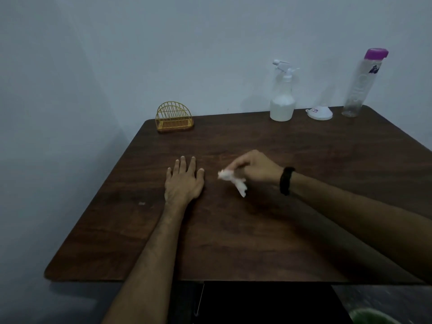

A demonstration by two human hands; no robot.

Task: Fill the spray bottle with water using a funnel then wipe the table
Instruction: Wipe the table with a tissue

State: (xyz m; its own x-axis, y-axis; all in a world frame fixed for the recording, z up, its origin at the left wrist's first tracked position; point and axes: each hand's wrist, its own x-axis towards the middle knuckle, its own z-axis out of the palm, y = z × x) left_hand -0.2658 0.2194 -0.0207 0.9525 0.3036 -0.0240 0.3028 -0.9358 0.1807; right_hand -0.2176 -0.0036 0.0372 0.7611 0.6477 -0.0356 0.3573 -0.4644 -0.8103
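Note:
A white spray bottle (pixel 282 99) with water in its lower part stands at the back of the dark wooden table (pixel 257 230). To its right lies a white funnel (pixel 319 112), wide end down. A tall clear bottle (pixel 362 83) with a purple cap stands further right. My left hand (pixel 184 180) rests flat on the table with straight fingers. My right hand (pixel 253 168) pinches a crumpled white tissue (pixel 233 181) just above the table's middle, to the right of my left hand. A black band circles the right wrist.
A yellow wire napkin holder (pixel 174 118) stands at the table's back left. The table sits in a corner against pale walls. A black object (pixel 266 302) lies below the table's near edge, and something green (pixel 371 316) shows at the bottom right.

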